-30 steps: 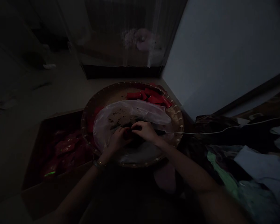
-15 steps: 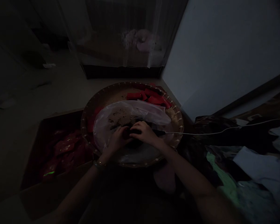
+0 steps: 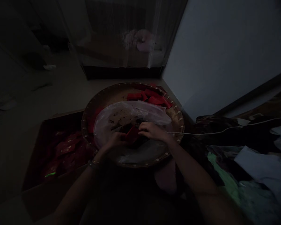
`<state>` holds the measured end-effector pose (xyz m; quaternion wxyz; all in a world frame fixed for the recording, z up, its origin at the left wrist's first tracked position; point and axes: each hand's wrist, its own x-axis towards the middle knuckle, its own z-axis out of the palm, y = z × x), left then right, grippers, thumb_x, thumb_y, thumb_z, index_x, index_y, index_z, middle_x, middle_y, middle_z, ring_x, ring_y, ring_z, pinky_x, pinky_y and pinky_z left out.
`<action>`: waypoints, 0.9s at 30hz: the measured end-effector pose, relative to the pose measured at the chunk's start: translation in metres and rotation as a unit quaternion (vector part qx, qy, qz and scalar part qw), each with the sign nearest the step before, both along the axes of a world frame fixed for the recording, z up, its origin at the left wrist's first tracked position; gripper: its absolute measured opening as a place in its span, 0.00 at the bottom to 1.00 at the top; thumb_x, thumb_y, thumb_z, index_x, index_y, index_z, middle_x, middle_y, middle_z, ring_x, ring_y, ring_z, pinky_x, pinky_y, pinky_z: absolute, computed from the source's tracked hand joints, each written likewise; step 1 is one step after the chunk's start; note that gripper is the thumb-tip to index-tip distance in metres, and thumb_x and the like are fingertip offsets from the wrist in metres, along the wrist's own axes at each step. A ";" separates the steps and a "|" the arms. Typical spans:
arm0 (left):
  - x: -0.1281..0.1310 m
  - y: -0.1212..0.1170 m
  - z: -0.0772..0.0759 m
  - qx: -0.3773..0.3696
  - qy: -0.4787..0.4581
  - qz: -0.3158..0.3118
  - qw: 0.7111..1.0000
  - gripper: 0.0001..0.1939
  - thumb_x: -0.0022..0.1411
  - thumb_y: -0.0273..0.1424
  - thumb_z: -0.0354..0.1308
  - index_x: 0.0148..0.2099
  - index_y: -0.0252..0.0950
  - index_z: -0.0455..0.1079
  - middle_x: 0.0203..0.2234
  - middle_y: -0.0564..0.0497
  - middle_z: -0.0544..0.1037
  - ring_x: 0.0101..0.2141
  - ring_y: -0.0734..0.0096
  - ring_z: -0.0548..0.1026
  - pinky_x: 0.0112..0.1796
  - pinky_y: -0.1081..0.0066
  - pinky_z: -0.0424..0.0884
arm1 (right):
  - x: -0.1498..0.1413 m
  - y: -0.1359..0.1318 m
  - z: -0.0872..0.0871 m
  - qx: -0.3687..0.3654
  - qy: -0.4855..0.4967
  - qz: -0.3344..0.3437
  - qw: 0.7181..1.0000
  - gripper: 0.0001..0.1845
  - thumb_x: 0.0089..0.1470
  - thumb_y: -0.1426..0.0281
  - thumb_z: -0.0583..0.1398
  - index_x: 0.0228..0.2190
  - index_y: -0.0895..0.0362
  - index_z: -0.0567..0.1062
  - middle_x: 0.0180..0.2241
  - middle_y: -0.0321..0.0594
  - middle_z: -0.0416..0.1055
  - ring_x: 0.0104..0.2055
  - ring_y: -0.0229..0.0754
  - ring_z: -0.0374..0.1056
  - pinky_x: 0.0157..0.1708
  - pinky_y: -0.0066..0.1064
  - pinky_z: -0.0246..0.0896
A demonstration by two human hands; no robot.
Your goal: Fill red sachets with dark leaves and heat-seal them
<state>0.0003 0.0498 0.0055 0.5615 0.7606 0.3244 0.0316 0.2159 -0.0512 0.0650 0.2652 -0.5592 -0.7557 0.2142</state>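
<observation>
The room is very dark. A round woven tray (image 3: pixel 100 97) lies on the floor in front of me, with a clear plastic bag (image 3: pixel 121 117) of dark bits spread over it. My left hand (image 3: pixel 114 142) is closed on a small red packet (image 3: pixel 131 134) above the bag. My right hand (image 3: pixel 152 131) touches the packet's right side, fingers curled; what they grip, I cannot make out. More red packets (image 3: pixel 152 97) are piled at the tray's far rim.
A cardboard box (image 3: pixel 61 150) with several red packets sits left of the tray. A thin white cable (image 3: pixel 224 130) runs right from the tray. Crumpled clothes (image 3: pixel 253 168) lie on the right. A wall (image 3: pixel 224 47) and a sheer curtain (image 3: pixel 121 34) stand behind.
My hands were pressed together over a dark object on the bag. Now they have drawn slightly apart, and a red packet shows between them, lifted in my left hand.
</observation>
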 end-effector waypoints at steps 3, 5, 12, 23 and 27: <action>0.002 -0.003 0.008 -0.005 -0.021 -0.008 1.000 0.21 0.44 0.37 0.66 0.40 0.31 0.77 0.28 0.52 0.79 0.31 0.64 0.74 0.32 0.72 0.68 | 0.000 0.000 0.007 -0.015 0.009 0.003 1.000 0.06 0.55 0.70 0.62 0.32 0.60 0.77 0.34 0.42 0.72 0.36 0.39 0.68 0.37 0.29 0.61; 0.003 -0.005 0.013 -0.020 -0.028 -0.017 0.999 0.21 0.45 0.37 0.65 0.42 0.31 0.76 0.29 0.52 0.79 0.31 0.64 0.74 0.32 0.72 0.69 | -0.003 0.001 0.007 -0.032 0.002 0.011 0.999 0.10 0.52 0.66 0.64 0.34 0.60 0.78 0.35 0.43 0.72 0.36 0.40 0.68 0.37 0.29 0.60; 0.010 -0.014 0.012 -0.077 -0.059 -0.033 0.995 0.23 0.48 0.39 0.64 0.44 0.30 0.75 0.32 0.50 0.80 0.32 0.66 0.74 0.32 0.73 0.68 | -0.017 0.008 -0.014 -0.111 -0.028 0.016 0.993 0.08 0.56 0.71 0.60 0.30 0.61 0.79 0.31 0.41 0.73 0.31 0.38 0.68 0.33 0.27 0.58; 0.013 -0.021 0.009 -0.155 -0.048 0.017 0.987 0.21 0.46 0.41 0.66 0.38 0.30 0.77 0.28 0.50 0.80 0.28 0.68 0.74 0.28 0.74 0.66 | -0.012 0.009 -0.019 -0.073 0.095 -0.029 0.992 0.11 0.58 0.70 0.57 0.30 0.58 0.80 0.33 0.39 0.77 0.35 0.39 0.71 0.37 0.27 0.63; 0.012 -0.020 0.004 -0.165 -0.046 0.033 0.985 0.22 0.44 0.42 0.67 0.38 0.29 0.76 0.28 0.49 0.80 0.28 0.67 0.75 0.28 0.74 0.67 | -0.010 0.014 -0.026 -0.049 0.188 -0.175 0.965 0.14 0.58 0.68 0.55 0.42 0.58 0.78 0.40 0.42 0.77 0.38 0.41 0.72 0.37 0.30 0.65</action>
